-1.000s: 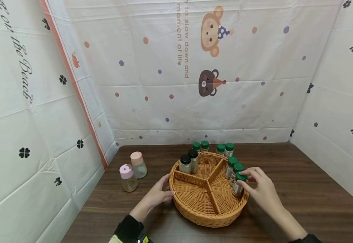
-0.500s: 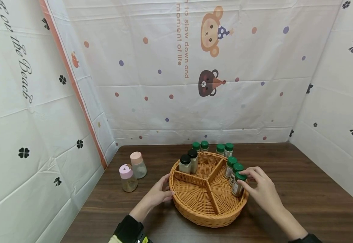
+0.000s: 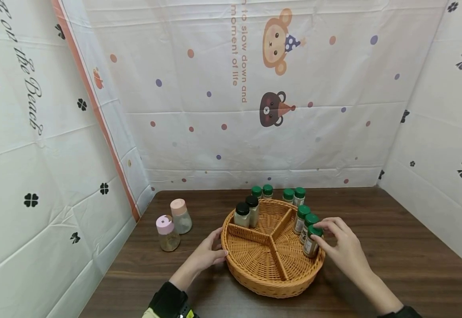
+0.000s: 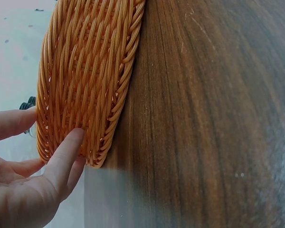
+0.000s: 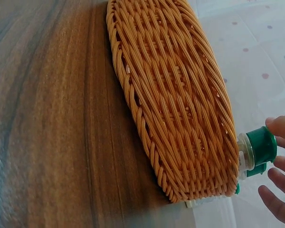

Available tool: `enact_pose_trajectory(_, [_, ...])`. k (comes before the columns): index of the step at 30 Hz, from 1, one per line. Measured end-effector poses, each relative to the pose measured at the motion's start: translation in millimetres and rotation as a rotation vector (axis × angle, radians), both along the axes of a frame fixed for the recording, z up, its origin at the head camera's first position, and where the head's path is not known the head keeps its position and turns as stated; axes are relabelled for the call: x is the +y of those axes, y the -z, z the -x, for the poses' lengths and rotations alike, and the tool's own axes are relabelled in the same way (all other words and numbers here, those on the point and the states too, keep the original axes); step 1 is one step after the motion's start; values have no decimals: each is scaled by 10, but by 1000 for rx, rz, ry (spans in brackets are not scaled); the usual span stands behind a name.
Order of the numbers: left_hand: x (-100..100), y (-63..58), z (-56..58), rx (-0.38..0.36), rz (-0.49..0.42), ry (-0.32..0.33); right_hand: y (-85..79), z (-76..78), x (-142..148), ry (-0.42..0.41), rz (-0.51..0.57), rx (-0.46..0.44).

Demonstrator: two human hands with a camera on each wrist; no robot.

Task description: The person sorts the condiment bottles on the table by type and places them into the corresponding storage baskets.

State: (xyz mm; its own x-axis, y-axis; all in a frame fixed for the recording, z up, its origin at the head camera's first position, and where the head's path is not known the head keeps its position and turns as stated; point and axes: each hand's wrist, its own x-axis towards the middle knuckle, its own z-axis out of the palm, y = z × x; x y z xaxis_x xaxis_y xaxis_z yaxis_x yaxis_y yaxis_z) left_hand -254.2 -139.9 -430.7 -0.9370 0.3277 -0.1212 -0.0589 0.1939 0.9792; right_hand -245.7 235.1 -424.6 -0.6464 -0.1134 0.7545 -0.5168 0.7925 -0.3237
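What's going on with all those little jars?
Someone's right hand is pinching the green lid of a jar in the round wicker basket, while the left hand rests against the basket's side. Two more green-lidded jars and two black-lidded jars are in there too. Other jars stand outside it, on the table.

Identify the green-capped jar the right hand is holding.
The front jar of the three green-capped ones in the basket, nearest the person: the right hand pinches its green cap. The middle jar and the rear jar stand behind it, ungripped.
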Motion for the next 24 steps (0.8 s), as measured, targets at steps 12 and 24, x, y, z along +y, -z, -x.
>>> enact_pose_trajectory(12, [-8, -12, -9, 2, 2, -1, -97, 57, 66, 17, 34, 32])
enact_pose_trajectory(24, [-1, -14, -10, 3, 13, -2, -211, 239, 147, 48, 29, 7])
